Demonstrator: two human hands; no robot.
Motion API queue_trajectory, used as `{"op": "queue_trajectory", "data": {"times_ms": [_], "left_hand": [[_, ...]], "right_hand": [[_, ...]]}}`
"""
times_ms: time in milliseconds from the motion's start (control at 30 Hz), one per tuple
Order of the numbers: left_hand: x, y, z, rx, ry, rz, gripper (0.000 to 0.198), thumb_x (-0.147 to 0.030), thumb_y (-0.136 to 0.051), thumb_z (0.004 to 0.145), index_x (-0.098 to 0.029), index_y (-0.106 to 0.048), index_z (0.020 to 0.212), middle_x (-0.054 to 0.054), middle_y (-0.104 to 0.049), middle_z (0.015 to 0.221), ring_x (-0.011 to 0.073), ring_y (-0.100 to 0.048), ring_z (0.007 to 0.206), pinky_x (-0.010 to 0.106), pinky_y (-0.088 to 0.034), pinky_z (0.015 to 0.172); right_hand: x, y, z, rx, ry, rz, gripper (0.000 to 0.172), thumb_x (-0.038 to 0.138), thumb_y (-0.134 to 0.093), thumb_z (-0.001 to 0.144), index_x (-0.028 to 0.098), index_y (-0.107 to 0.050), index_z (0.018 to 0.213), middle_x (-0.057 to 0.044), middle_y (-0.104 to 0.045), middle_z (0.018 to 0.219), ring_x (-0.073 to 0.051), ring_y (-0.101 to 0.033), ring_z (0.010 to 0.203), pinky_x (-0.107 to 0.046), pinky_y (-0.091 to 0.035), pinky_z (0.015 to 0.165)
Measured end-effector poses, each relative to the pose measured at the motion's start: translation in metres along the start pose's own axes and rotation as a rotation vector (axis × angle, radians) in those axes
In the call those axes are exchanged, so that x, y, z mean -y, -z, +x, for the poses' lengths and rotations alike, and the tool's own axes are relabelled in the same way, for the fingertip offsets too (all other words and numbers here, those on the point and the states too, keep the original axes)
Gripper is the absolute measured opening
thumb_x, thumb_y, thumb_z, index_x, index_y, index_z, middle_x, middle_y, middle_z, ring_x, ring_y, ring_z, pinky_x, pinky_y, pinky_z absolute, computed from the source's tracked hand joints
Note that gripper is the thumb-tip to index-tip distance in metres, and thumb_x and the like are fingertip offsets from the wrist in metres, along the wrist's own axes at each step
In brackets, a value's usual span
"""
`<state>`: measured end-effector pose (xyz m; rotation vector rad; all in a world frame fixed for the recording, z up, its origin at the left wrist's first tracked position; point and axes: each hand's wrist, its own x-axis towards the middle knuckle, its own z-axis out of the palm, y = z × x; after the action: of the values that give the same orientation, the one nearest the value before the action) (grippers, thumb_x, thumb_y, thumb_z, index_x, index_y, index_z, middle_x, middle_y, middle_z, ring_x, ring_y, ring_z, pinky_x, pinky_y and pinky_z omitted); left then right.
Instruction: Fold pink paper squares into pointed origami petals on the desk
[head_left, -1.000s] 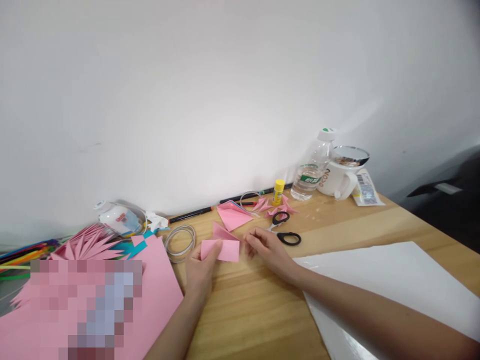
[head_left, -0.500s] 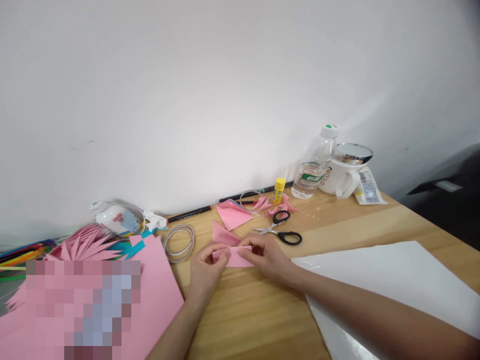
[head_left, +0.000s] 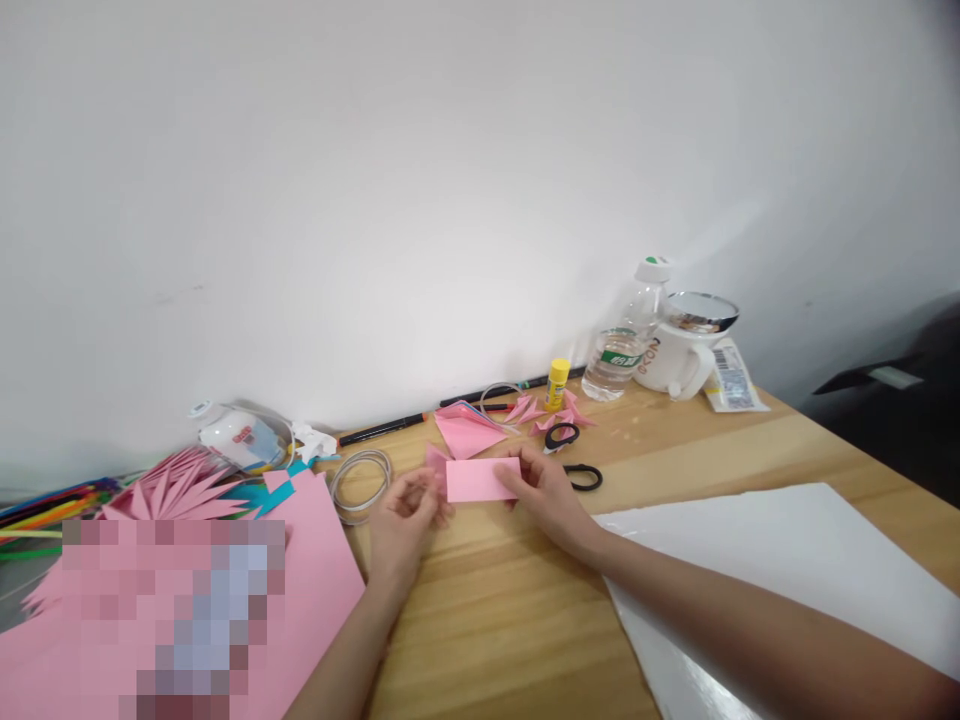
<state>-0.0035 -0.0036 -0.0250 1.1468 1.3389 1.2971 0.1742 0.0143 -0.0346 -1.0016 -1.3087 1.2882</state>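
Note:
A folded pink paper strip [head_left: 476,482] is pinched in my right hand [head_left: 544,500], thumb on the front near its right end. The strip is raised a little above the wooden table. My left hand [head_left: 405,515] is just off the strip's left end, fingers loosely bent and slightly blurred, with nothing visible in them. Behind the strip lies a pink paper piece [head_left: 436,459], partly covered. The black-handled scissors [head_left: 583,478] are beside my right hand, their blades mostly hidden by it.
Pink folded sheets [head_left: 469,432], a yellow glue stick [head_left: 556,385] and markers [head_left: 382,430] line the wall. A ribbon roll [head_left: 361,485] and pink paper sheets [head_left: 322,570] are on the left. A water bottle [head_left: 619,350], a white mug [head_left: 667,360] and a white board [head_left: 780,560] occupy the right.
My left hand has come off the strip and shifted slightly left. My right hand has raised the strip and turned its face more toward me; it now covers the scissor blades.

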Motion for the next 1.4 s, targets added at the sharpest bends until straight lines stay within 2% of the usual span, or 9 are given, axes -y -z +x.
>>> {"op": "queue_trajectory", "data": {"times_ms": [133, 300, 467, 667, 933, 1100, 1200, 1300, 1400], "left_hand": [[0.0, -0.009, -0.005, 0.262, 0.111, -0.047, 0.049, -0.022, -0.068, 0.062, -0.013, -0.052, 0.107, 0.0, -0.063, 0.061, 0.0125, -0.056, 0.049, 0.021, -0.044, 0.041], [0.003, -0.011, -0.006, 0.37, 0.132, -0.071, 0.06, -0.021, -0.073, 0.058, -0.014, -0.049, 0.113, 0.002, -0.063, 0.063, 0.0124, -0.056, 0.051, 0.02, -0.043, 0.041], [0.001, -0.011, -0.006, 0.34, 0.11, -0.125, 0.06, -0.023, -0.071, 0.062, -0.015, -0.046, 0.116, 0.002, -0.064, 0.066, 0.013, -0.056, 0.051, 0.021, -0.045, 0.04], [-0.005, -0.01, -0.006, 0.356, 0.057, -0.129, 0.048, -0.029, -0.065, 0.069, -0.014, -0.049, 0.111, 0.003, -0.063, 0.068, 0.0134, -0.058, 0.052, 0.022, -0.045, 0.041], [-0.007, -0.009, -0.007, 0.348, 0.017, -0.089, 0.037, -0.033, -0.061, 0.072, -0.014, -0.052, 0.103, 0.003, -0.061, 0.071, 0.0129, -0.057, 0.055, 0.022, -0.046, 0.044], [-0.005, -0.009, -0.009, 0.285, -0.007, 0.005, 0.028, -0.036, -0.059, 0.073, -0.013, -0.055, 0.09, 0.001, -0.061, 0.062, 0.0136, -0.057, 0.051, 0.023, -0.047, 0.045], [-0.004, -0.009, -0.009, 0.241, -0.035, 0.053, 0.026, -0.037, -0.058, 0.073, -0.014, -0.056, 0.084, 0.0, -0.061, 0.059, 0.0129, -0.056, 0.046, 0.024, -0.047, 0.044], [-0.004, -0.009, -0.009, 0.223, -0.047, 0.065, 0.029, -0.039, -0.058, 0.072, -0.014, -0.057, 0.087, -0.001, -0.06, 0.056, 0.0126, -0.055, 0.042, 0.023, -0.045, 0.043], [-0.005, -0.01, -0.009, 0.222, -0.021, 0.058, 0.033, -0.038, -0.058, 0.072, -0.014, -0.058, 0.095, 0.0, -0.062, 0.061, 0.0119, -0.054, 0.042, 0.023, -0.044, 0.043]], "right_hand": [[-0.002, -0.001, 0.002, 0.04, -0.01, 0.143, 0.018, 0.033, -0.053, 0.079, 0.019, -0.047, 0.088, 0.002, -0.052, 0.069, -0.01, -0.05, 0.052, -0.022, -0.044, 0.045], [-0.002, -0.002, 0.002, 0.06, -0.018, 0.174, 0.02, 0.035, -0.055, 0.078, 0.017, -0.052, 0.087, -0.001, -0.055, 0.075, -0.012, -0.054, 0.06, -0.024, -0.048, 0.051], [-0.001, -0.003, 0.001, 0.122, -0.041, 0.143, 0.019, 0.034, -0.057, 0.076, 0.016, -0.057, 0.082, -0.001, -0.058, 0.071, -0.011, -0.054, 0.056, -0.024, -0.047, 0.052], [-0.002, -0.006, 0.0, 0.175, 0.003, 0.062, 0.021, 0.034, -0.058, 0.076, 0.016, -0.058, 0.087, -0.002, -0.059, 0.073, -0.012, -0.054, 0.061, -0.025, -0.045, 0.056], [-0.005, -0.006, -0.004, 0.322, 0.052, 0.039, 0.034, 0.034, -0.063, 0.072, 0.016, -0.055, 0.099, -0.005, -0.061, 0.089, -0.016, -0.057, 0.079, -0.029, -0.046, 0.072], [-0.001, -0.006, -0.005, 0.301, 0.038, -0.03, 0.027, 0.037, -0.052, 0.08, 0.017, -0.056, 0.097, -0.004, -0.06, 0.086, -0.014, -0.055, 0.071, -0.027, -0.046, 0.066], [0.003, -0.006, -0.007, 0.251, 0.071, -0.131, 0.023, 0.037, -0.045, 0.084, 0.018, -0.058, 0.086, -0.002, -0.057, 0.074, -0.013, -0.051, 0.063, -0.024, -0.043, 0.058], [0.005, -0.006, -0.008, 0.182, 0.12, -0.253, 0.026, 0.035, -0.043, 0.084, 0.018, -0.054, 0.069, 0.001, -0.048, 0.06, -0.011, -0.044, 0.055, -0.022, -0.037, 0.051], [0.004, -0.006, -0.007, 0.113, 0.132, -0.289, 0.025, 0.032, -0.044, 0.083, 0.017, -0.047, 0.062, 0.003, -0.042, 0.056, -0.01, -0.039, 0.052, -0.021, -0.033, 0.049]]}}
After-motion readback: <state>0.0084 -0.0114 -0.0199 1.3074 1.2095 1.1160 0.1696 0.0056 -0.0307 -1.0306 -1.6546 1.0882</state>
